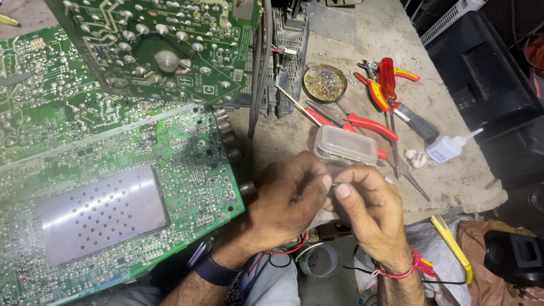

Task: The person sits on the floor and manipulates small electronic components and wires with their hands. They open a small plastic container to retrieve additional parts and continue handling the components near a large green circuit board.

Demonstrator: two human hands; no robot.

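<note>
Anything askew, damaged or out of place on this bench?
Nothing looks spilled or broken. One green circuit board lies crooked across another, and pliers lie loosely scattered. Both hands pinch something too small to identify.

Near me lie green circuit boards point(84, 175), red-handled pliers point(355, 122), a clear plastic box point(346, 145), a small white bottle point(448, 148) and a round tin point(324, 82).

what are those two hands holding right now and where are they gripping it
Left hand and right hand meet fingertip to fingertip, pinching something tiny between them. It is too small and hidden to identify, so the exact hold cannot be told.
</note>
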